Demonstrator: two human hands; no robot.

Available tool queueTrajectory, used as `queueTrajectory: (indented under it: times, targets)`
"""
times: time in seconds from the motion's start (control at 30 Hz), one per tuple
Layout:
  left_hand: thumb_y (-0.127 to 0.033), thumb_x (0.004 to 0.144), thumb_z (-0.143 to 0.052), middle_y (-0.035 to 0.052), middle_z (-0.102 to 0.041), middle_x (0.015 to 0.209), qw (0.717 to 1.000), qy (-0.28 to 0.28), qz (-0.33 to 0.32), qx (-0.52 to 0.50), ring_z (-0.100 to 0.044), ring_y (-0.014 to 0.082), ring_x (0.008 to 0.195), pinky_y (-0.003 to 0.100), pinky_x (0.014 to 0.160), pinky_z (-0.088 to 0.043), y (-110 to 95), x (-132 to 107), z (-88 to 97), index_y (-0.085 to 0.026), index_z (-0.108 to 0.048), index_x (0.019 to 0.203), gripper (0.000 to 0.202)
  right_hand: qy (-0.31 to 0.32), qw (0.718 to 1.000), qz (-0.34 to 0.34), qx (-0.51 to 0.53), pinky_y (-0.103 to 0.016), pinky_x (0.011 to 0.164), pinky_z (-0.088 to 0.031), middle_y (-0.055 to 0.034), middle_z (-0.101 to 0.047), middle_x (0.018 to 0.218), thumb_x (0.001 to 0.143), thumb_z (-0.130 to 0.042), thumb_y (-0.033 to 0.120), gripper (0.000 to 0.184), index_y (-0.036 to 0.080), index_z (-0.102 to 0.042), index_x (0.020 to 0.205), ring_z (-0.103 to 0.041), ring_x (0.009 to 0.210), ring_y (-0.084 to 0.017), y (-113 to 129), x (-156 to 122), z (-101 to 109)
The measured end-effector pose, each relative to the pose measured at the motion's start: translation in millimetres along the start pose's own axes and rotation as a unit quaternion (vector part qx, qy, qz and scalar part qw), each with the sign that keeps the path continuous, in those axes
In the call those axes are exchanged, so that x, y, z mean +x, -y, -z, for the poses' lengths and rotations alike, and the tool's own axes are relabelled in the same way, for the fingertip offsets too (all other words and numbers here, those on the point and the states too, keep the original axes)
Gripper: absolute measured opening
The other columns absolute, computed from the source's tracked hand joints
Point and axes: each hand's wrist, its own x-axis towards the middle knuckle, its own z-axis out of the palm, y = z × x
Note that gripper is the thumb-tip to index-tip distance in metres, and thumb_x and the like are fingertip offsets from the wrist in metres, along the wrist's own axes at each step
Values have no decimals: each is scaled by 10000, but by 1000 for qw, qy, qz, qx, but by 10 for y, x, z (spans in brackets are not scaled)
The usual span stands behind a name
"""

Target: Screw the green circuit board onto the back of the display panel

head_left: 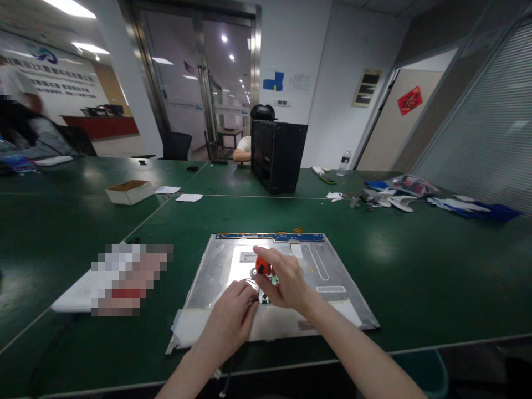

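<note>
A flat silver display panel (286, 327) lies on its face before me, its metal back upward. Along its far edge runs a blue circuit strip (249, 237). My right hand (286, 280) is closed around the orange-red and black handle of a screwdriver (262, 266), held upright over the panel's middle. Its tip is hard to make out. Beneath it sits a small green board (265, 298), partly hidden by my fingers. Beside that board my left hand (235, 307) rests on the panel, fingers curled and pinched together; what they grip is hidden.
Blurred-out items (128, 280) lie left of the panel. Farther back are an open cardboard box (129, 192), a black computer case (286, 155) and a water bottle (344, 163). Gloves and bags (401, 194) are heaped at right. Another person's arm (242, 151) shows behind the case.
</note>
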Motion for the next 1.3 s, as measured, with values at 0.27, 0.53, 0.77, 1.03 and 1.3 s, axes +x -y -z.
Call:
queueTrajectory:
  times: [0.27, 0.53, 0.77, 1.03, 1.3]
  targets:
    - [-126, 864, -456, 77, -575, 988, 1000, 3, 1, -3, -528, 252, 924, 400, 803, -452, -5, -20, 16, -200, -555, 958, 156, -12, 1000, -9, -5, -263, 553, -432, -26, -600, 848, 867, -500, 187, 502, 215, -349, 1344, -555, 688, -146, 4, 2, -11]
    - [-115, 868, -443, 87, -578, 1017, 1000, -6, -3, -8, -528, 251, 941, 402, 814, -457, 9, -14, 2, -198, -560, 979, 181, -13, 1000, 11, -3, -275, 573, -447, -20, -597, 834, 871, -493, 222, 489, 222, -350, 1339, -556, 692, -152, -6, 1, -7]
    - [-103, 869, -436, 82, -580, 980, 1000, -6, -5, -11, -537, 242, 908, 391, 796, -464, 19, -11, -1, -195, -558, 946, 171, -5, 1000, -4, 4, -277, 577, -462, -48, -612, 895, 846, -444, 148, 522, 190, -329, 1354, -560, 689, -148, 27, 19, 17]
    - [-118, 873, -447, 87, -589, 1031, 1000, -5, -5, -4, -543, 253, 950, 402, 824, -462, 23, -20, 2, -199, -568, 1009, 200, -43, 998, -18, -46, -245, 502, -385, 6, -599, 788, 841, -565, 270, 437, 231, -391, 1239, -537, 599, -125, -24, -32, -63]
    - [-102, 872, -434, 84, -581, 1016, 1000, -11, -5, -18, -546, 242, 936, 387, 818, -465, 16, -14, -4, -197, -565, 965, 187, -17, 1000, 2, -1, -279, 537, -434, -27, -618, 827, 836, -453, 196, 473, 192, -361, 1301, -561, 631, -145, 20, -3, 9]
